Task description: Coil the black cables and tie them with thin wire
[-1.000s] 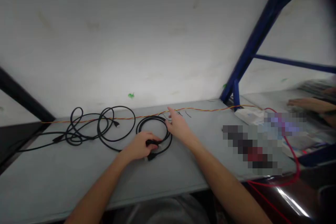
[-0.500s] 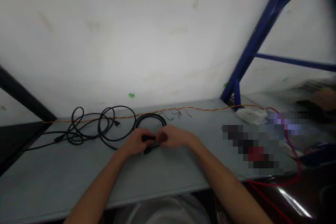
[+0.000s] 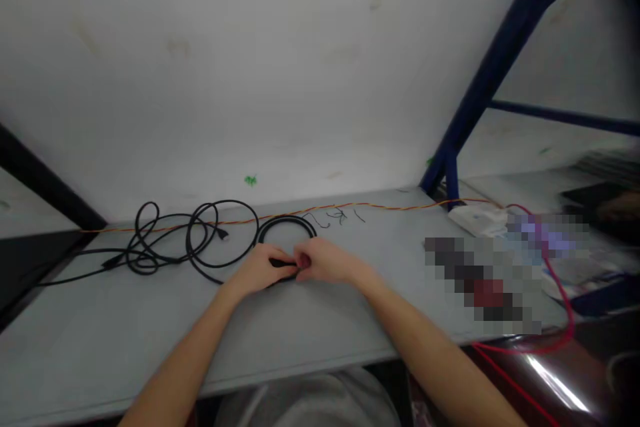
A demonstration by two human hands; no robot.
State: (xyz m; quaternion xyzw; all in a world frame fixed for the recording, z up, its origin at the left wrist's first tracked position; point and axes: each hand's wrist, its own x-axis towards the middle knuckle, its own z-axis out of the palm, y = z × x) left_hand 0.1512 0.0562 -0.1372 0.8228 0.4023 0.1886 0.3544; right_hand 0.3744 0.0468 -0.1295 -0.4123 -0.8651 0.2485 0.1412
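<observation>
Both hands sit knuckle to knuckle on 1 spot: the left hand [image 3: 257, 270] is curled down over a black plug [image 3: 283, 262] on a black cable [image 3: 286, 219], and it looks clenched on it. The right hand [image 3: 325, 260] comes in from the other side with its fingertips [image 3: 303, 259] up against the plug, though honestly you can't tell if they're gripping anything or just touching the left hand. Only the head cam here: from the grip the cable goes away toward the back of the table in 1 round loop arching behind both hands, and the plug lies roughly crosswise, with the left hand the nearer of the 2. Just left of that loop sits a tangled black cable [image 3: 150, 247]. Behind them a thin orange-and-yellow twisted wire [image 3: 300, 209] runs along the back of a gray tabletop [image 3: 150, 327]. Over to the right are small black wire scraps [image 3: 335, 215], a white box [image 3: 475, 220], a pixelated patch [image 3: 483, 283], a red wire [image 3: 567, 320] and a blue metal frame [image 3: 500, 73].
</observation>
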